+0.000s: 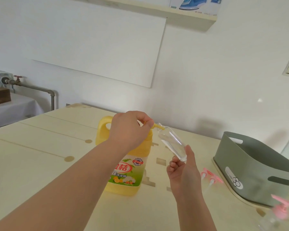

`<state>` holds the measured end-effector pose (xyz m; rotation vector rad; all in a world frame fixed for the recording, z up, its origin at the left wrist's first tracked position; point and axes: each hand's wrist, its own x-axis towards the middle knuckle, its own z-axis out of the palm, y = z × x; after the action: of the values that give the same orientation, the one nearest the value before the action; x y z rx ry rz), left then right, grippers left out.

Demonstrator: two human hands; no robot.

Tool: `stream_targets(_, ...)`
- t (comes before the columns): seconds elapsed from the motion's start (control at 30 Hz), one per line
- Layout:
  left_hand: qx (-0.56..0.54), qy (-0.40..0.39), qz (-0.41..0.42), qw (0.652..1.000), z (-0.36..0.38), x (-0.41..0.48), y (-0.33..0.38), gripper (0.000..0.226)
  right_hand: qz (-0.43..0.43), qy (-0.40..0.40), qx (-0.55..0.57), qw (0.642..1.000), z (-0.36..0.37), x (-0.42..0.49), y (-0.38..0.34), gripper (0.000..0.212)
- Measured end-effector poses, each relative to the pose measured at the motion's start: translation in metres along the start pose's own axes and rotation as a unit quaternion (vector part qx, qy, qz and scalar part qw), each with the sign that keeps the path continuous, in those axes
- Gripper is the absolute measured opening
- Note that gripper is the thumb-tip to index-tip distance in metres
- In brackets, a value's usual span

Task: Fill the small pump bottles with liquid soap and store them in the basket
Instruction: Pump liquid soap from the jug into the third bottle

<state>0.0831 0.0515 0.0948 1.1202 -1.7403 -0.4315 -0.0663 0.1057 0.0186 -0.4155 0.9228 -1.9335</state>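
A large yellow soap jug with a green label stands on the pale table. My left hand rests on top of its pump, thumb and fingers curled round the yellow nozzle. My right hand grips the base of a small clear bottle, tilted so its open mouth meets the nozzle. Two pink pump heads lie loose on the table to the right. Another small clear bottle with a pink pump stands blurred at the lower right. The grey-green basket sits at the right.
The table reaches back to a white wall. A pipe with a red valve and a cloth-covered side table are at the far left. A shelf hangs overhead.
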Motion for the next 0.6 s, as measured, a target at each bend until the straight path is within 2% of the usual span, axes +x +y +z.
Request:
stream_targets(0.17,0.006,-0.013,0.002,1.000,-0.002,0.002,-0.001,0.012,0.005,0.006,-0.007,1.000,0.001,-0.005,-0.005,0.042)
stream_targets(0.33,-0.118,-0.074,-0.066,0.988,-0.007,0.012,0.002,0.010,0.001,-0.006,0.005,1.000,0.008,-0.009,-0.012,0.039)
stream_targets(0.43,-0.142,-0.063,-0.074,0.985,-0.005,0.013,0.001,0.013,-0.005,-0.011,0.010,1.000,0.009,-0.009,-0.014,0.042)
stream_targets(0.6,-0.117,-0.021,-0.044,0.992,0.000,0.007,0.000,0.010,-0.009,-0.016,0.012,1.000,0.007,-0.008,-0.009,0.041)
